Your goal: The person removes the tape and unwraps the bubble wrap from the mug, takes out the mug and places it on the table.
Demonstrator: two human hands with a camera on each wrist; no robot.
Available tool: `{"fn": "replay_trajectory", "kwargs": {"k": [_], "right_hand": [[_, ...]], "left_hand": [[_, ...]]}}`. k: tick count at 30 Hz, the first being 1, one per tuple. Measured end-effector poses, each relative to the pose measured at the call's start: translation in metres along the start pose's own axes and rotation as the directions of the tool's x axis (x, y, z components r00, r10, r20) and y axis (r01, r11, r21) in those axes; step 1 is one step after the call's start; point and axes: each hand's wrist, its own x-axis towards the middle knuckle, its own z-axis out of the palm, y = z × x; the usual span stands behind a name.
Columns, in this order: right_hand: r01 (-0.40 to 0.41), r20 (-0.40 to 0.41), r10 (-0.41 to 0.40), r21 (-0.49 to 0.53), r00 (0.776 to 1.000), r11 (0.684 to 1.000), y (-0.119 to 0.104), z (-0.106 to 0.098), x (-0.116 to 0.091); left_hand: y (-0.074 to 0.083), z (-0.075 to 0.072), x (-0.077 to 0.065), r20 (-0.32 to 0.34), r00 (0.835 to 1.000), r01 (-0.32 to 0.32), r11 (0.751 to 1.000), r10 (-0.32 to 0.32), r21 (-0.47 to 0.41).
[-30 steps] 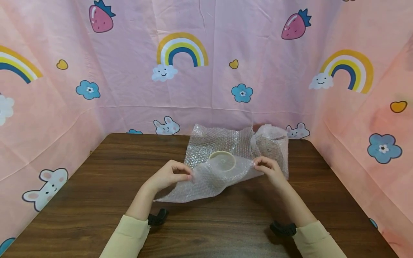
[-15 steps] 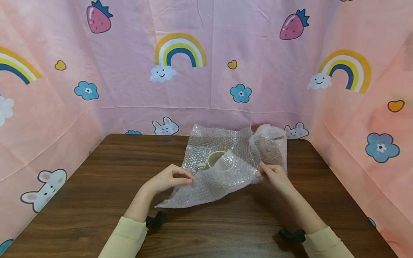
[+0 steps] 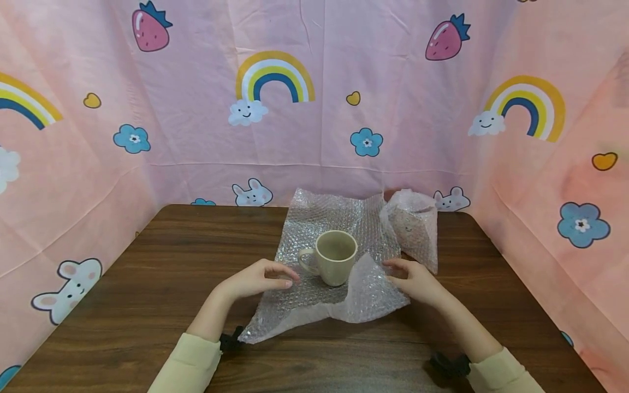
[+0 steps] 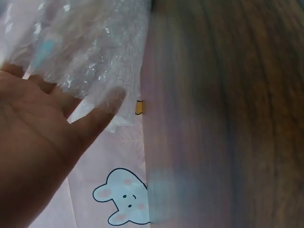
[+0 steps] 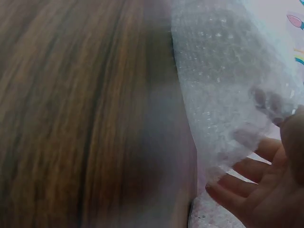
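A cream mug [image 3: 336,267] stands upright on a sheet of bubble wrap [image 3: 314,213], its handle pointing left. The sheet's near flap slopes down in front of the mug, its right part still raised. To the left of the mug is my left hand [image 3: 255,279], thumb and fingers apart at the sheet's left edge; the left wrist view has clear wrap over its fingertips. My right hand [image 3: 417,281] hovers by the sheet's right edge. Its fingers [image 5: 251,168] are spread beside the wrap in the right wrist view, pinching nothing.
At the back right stands a bubble-wrapped object [image 3: 409,229] with a small smiling face showing through. Everything rests on a dark wooden table [image 3: 123,300]. A pink patterned curtain [image 3: 196,142] hangs behind and at both sides.
The near flap, earlier held up over the mug, has dropped forward toward the table, uncovering the mug. Both hands have let go of it; the right has moved slightly right.
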Motion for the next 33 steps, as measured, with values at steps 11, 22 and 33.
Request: {"fn": "replay_trajectory", "kwargs": {"k": [11, 22, 33], "right_hand": [[0.037, 0.179, -0.029, -0.039, 0.983, 0.999, 0.011, 0.002, 0.001], [0.065, 0.291, -0.014, -0.167, 0.957, 0.984, 0.017, 0.005, 0.01], [0.039, 0.318, 0.012, -0.154, 0.948, 0.987, 0.02, 0.004, 0.021]], "left_hand": [[-0.005, 0.008, -0.001, 0.087, 0.99, 0.101, 0.991, -0.108, 0.083], [0.001, 0.01, 0.0, 0.158, 0.959, 0.208, 0.963, -0.236, 0.173], [0.007, 0.01, 0.011, 0.193, 0.93, 0.268, 0.938, -0.311, 0.222]]}}
